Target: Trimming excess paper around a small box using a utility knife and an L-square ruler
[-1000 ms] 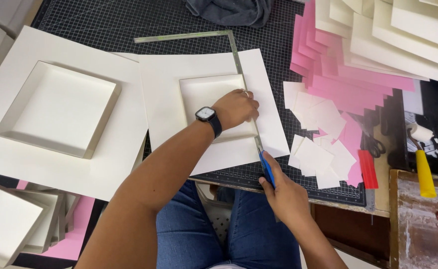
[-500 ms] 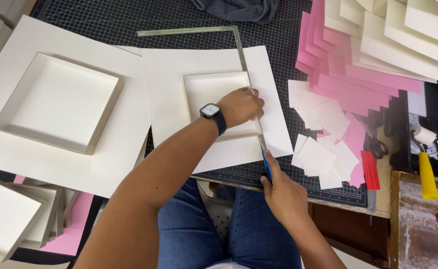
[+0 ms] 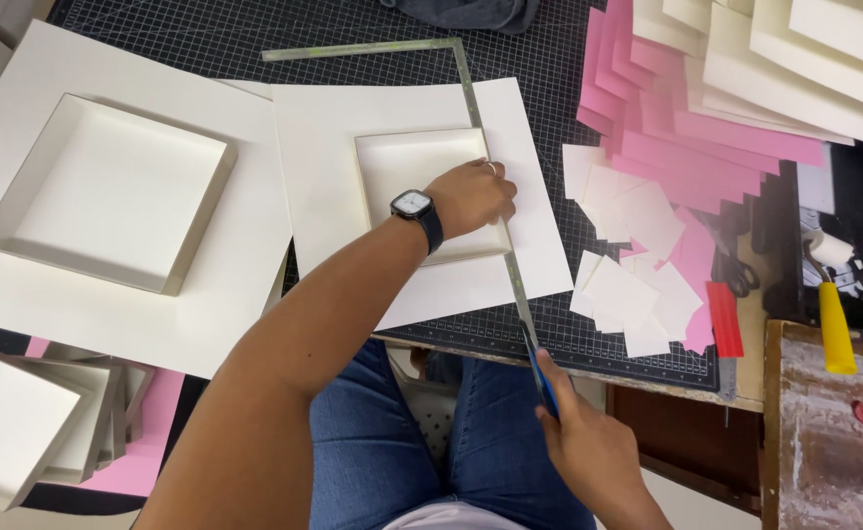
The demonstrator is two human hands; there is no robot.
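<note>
My left hand (image 3: 473, 196), with a black watch on the wrist, presses down on a metal L-shaped ruler (image 3: 490, 186) beside a shallow white box tray (image 3: 407, 167) that sits on a white paper sheet (image 3: 539, 196). My right hand (image 3: 589, 447) grips a blue utility knife (image 3: 541, 378) at the near edge of the black grid cutting mat (image 3: 608, 339), its tip at the ruler's lower end, past the sheet's near edge.
A larger white tray on white board (image 3: 107, 196) lies to the left. Pink and cream sheets (image 3: 706, 88) fan out at upper right, white offcut squares (image 3: 628, 255) beneath them. A red cutter (image 3: 723, 319), scissors (image 3: 741, 280) and a yellow-handled tool (image 3: 836, 329) lie right. Stacked trays (image 3: 29, 422) sit lower left.
My right hand has drawn the knife along the ruler toward me, off the sheet's near edge. My left hand has stayed pressed on the ruler.
</note>
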